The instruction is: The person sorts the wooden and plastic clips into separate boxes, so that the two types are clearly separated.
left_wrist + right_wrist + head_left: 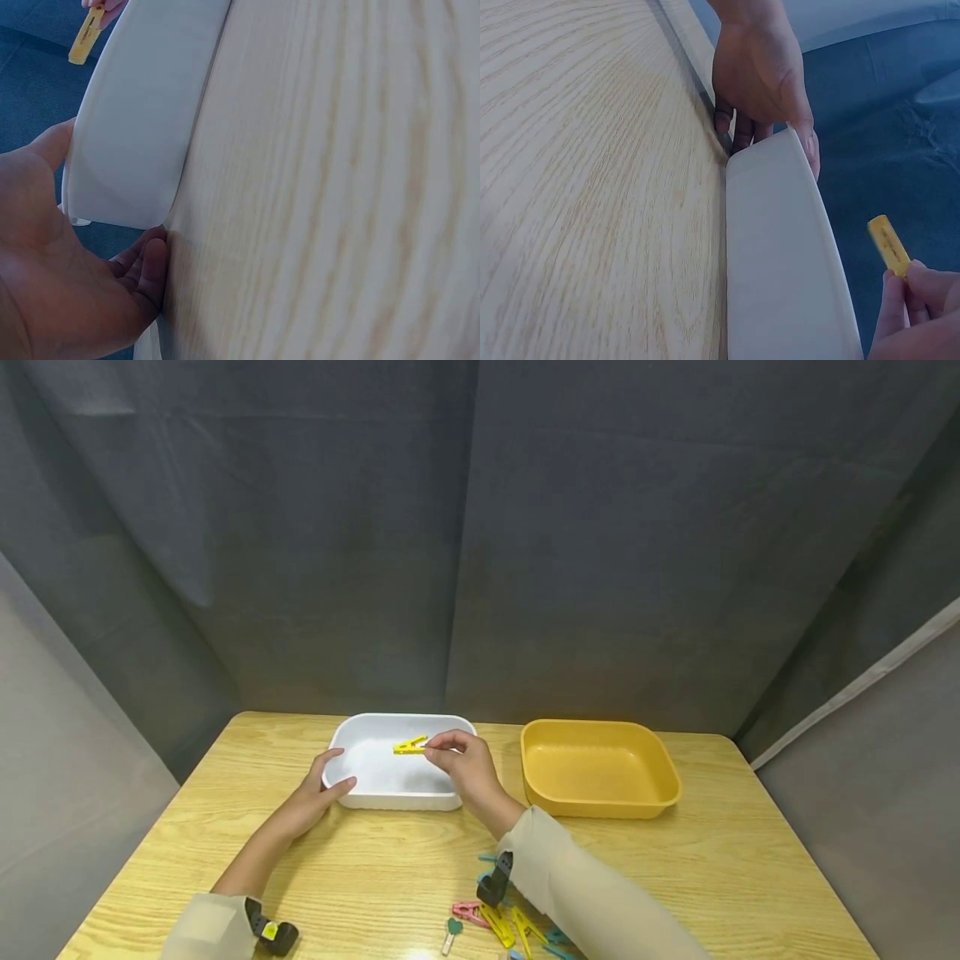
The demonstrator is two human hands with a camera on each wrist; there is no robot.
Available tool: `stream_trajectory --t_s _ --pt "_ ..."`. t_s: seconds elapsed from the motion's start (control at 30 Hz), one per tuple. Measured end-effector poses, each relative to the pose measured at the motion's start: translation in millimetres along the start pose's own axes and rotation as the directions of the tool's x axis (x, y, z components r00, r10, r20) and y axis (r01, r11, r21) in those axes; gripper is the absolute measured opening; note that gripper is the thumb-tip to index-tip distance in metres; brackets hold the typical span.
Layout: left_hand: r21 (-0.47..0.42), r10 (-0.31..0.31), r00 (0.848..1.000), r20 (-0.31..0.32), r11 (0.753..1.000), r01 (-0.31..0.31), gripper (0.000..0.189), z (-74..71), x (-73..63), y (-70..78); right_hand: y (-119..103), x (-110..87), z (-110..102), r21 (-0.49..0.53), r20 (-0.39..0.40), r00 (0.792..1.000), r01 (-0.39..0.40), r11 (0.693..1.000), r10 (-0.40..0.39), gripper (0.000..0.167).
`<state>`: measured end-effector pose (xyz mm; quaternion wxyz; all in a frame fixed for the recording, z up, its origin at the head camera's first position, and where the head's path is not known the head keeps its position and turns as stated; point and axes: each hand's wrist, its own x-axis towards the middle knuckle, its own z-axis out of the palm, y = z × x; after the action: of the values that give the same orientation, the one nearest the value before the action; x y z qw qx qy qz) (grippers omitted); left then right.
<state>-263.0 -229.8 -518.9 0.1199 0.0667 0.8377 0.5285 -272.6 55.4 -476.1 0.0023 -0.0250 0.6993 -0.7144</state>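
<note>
The right hand (pixel 467 768) pinches a yellow clothespin (pixel 409 747) above the white tray (pixel 397 802) near the tabletop's (pixel 360 877) far edge, while the left hand (pixel 307 802) grips that tray's left end. The step in hand appears to be placing the clothespin in the tray; the next move would call for relaxing the right hand's pinch. The left wrist view shows fingers (pixel 154 266) at the tray's base, hidden in the head view, which alone shows loose clothespins (pixel 497 925) by the near edge.

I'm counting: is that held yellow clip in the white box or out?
Out: the right hand holds the yellow clip above the white box, wrist views show.
</note>
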Motion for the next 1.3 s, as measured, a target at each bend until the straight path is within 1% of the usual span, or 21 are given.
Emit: stream_trajectory --t_s 0.2,0.3,0.47,0.6,0.83,0.93,1.1,1.13,1.3 --pt "0.004 0.006 1.0 0.002 1.0 -0.006 0.076 -0.8 0.4 -0.9 0 1.1 1 0.038 0.012 1.0 -0.028 0.999 0.027 0.009" --pt "0.007 0.002 1.0 0.003 1.0 -0.003 0.076 -1.3 0.3 -1.1 0 1.5 2 0.031 0.012 0.999 -0.039 0.999 0.039 0.011" --pt "0.006 -0.005 1.0 0.005 1.0 0.005 0.076 -1.8 0.4 -1.8 0 0.1 3 0.032 0.017 0.999 -0.036 0.999 0.035 0.015" --pt "0.006 -0.006 1.0 0.005 1.0 0.006 0.076 -1.9 0.4 -2.1 -1 -2.0 2 0.03 0.024 0.999 -0.042 0.999 0.041 0.015" --pt "0.007 -0.008 1.0 0.004 1.0 0.008 0.076 -1.1 2.1 -3.6 -2 -8.1 -7 -0.004 0.05 0.998 -0.026 1.0 0.026 0.014" --pt "0.002 -0.018 1.0 0.008 1.0 0.018 0.075 -0.6 0.1 0.9 0 -10.9 -11 -0.004 0.056 0.998 -0.017 1.0 0.017 0.014" --pt "0.008 -0.015 1.0 0.002 1.0 0.015 0.075 -1.2 -0.5 1.9 2 -13.1 -18 -0.006 0.062 0.998 -0.009 1.0 0.01 0.02" --pt "0.015 -0.011 1.0 -0.001 1.0 0.011 0.076 -1.4 0.7 -1.0 3 -13.5 -20 -0.005 0.065 0.998 -0.01 1.0 0.011 0.021" --pt "0.018 -0.006 1.0 -0.006 1.0 0.006 0.077 -2.6 -0.1 -0.4 4 -16.2 -24 0.007 0.096 0.995 -0.017 1.0 0.016 0.024"
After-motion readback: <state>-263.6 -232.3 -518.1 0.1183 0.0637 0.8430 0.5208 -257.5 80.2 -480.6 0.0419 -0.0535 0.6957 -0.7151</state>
